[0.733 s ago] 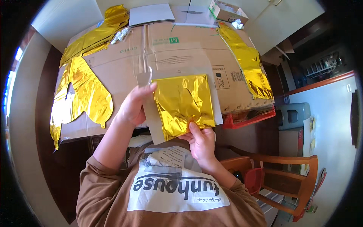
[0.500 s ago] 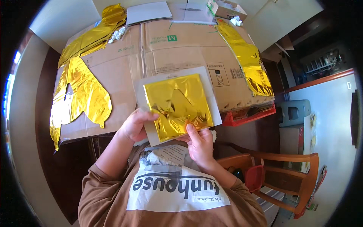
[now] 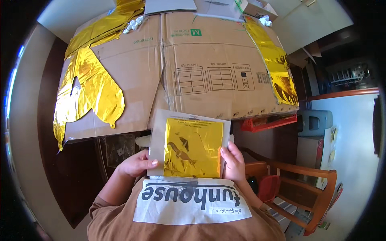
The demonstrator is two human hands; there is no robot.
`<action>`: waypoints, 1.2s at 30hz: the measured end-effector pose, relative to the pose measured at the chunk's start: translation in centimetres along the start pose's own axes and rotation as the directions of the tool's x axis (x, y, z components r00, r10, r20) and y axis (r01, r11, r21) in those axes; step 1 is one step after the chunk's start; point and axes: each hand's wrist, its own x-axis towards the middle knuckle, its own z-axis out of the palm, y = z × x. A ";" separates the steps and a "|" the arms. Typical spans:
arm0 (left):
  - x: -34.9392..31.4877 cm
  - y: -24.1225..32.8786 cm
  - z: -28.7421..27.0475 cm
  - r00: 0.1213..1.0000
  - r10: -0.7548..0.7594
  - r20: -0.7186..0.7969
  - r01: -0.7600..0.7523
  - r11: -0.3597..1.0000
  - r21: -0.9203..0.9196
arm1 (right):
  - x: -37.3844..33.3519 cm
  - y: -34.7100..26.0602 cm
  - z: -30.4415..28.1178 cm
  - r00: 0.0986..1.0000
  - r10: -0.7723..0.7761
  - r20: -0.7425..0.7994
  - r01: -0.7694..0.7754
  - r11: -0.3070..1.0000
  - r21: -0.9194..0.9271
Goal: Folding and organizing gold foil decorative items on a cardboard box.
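Note:
Close to my body, a folded square of gold foil (image 3: pixel 197 144) lies inside a clear plastic sleeve (image 3: pixel 157 132). My left hand (image 3: pixel 136 162) grips the sleeve's lower left side, its thumb on top. My right hand (image 3: pixel 234 162) pinches the opposite side, its thumb near the foil's edge. The hidden fingers of both hands are behind the sleeve. Beyond them is a cardboard-covered table (image 3: pixel 132 80). An unfolded gold foil balloon (image 3: pixel 94 90) lies flat at its left edge, with more gold foil (image 3: pixel 96 36) behind. A gold foil strip (image 3: pixel 271 56) runs down the right side.
White crumpled bits (image 3: pixel 132 25) sit by the left foil, and another white clump (image 3: pixel 265 21) by the right. Pale flat sheets (image 3: pixel 169 6) and a small open box (image 3: pixel 259 10) stand at the back. Right of me are a red crate (image 3: pixel 269 123), a wooden chair (image 3: pixel 297 170) and a grey stool (image 3: pixel 315 122).
Both hands have drawn the sleeve nearer to my body and straightened it from a tilt. My right hand has shifted from the lower edge to the right side. The view has moved slightly.

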 end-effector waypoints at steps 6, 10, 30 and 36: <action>-0.2 2.1 3.0 0.938 0.345 -0.028 -0.342 0.937 0.068 | -0.1 -2.4 0.5 0.985 0.164 0.048 -0.166 0.986 0.033; -0.4 2.1 4.1 0.939 0.280 -0.200 -0.277 0.960 0.041 | 0.3 -3.1 0.8 0.977 0.188 0.097 -0.190 0.982 0.006; 1.3 4.0 4.0 0.920 0.393 -0.011 -0.393 0.918 -0.049 | 2.4 -6.2 1.4 0.944 0.121 0.306 -0.086 0.988 -0.125; 3.9 3.1 4.1 0.888 0.418 -0.193 -0.441 0.893 -0.093 | 3.9 -5.1 0.3 0.962 0.083 0.259 -0.053 0.991 -0.123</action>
